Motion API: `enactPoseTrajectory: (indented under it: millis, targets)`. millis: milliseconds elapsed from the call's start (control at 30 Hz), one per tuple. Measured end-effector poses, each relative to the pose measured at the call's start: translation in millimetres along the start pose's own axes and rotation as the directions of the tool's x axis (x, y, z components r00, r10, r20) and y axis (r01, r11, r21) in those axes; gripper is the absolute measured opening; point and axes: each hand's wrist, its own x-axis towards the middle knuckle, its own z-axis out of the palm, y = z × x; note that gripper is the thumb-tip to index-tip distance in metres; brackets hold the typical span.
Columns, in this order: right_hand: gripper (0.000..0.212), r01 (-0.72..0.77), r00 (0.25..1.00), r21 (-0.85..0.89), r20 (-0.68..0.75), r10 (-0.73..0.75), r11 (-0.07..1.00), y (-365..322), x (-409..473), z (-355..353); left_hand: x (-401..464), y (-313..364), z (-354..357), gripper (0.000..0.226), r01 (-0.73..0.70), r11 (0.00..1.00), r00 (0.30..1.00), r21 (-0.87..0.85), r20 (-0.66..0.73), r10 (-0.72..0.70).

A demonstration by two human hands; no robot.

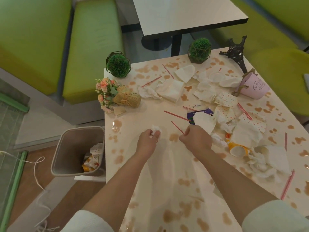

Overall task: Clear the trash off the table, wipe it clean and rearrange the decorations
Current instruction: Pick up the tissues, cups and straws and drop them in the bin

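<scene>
While the left hand holds a crumpled tissue wad in curled fingers near the table's left edge, the right hand pinches the near end of a thin red straw. Both look weightless; tissue soft, possibly damp; straw stiff, slippery, best pinched endwise. Bin stands just beside that edge.

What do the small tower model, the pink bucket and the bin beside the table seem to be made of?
Tower model: probably dark metal, with fine open lattice; it could be plastic.
Pink bucket: looks like painted tin, smooth with printed lettering and a rope handle.
Bin: likely matte grey plastic, with thin, even walls and rounded corners.
</scene>
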Motion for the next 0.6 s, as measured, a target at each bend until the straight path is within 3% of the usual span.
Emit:
enactPoseTrajectory:
  millis: [67,133,200,367,600]
  targets:
    - [0.010,0.021,1.000,0.261,-0.019,-0.016,0.965,-23,-8,-4,1,-2,-13,0.023,-0.003,1.000,0.999,-0.013,-0.037,0.002]
    - [0.010,0.007,0.999,0.519,0.029,-0.026,0.855,-50,-15,-3,-1,-2,-31,0.023,0.007,0.996,0.995,-0.094,-0.094,-0.016]
    - [0.015,0.002,0.996,0.635,0.070,-0.061,0.773,-77,-25,2,-4,-4,-52,0.036,0.032,0.979,0.986,-0.200,-0.155,-0.064]
    - [0.022,-0.063,0.967,0.720,0.216,-0.137,0.691,-131,-47,27,-10,-27,-116,0.031,0.042,0.969,0.956,-0.244,-0.272,-0.110]
    - [0.016,-0.071,0.949,0.740,0.257,-0.183,0.669,-211,-78,73,-12,-84,-213,0.035,0.205,0.969,0.874,-0.138,-0.419,-0.245]
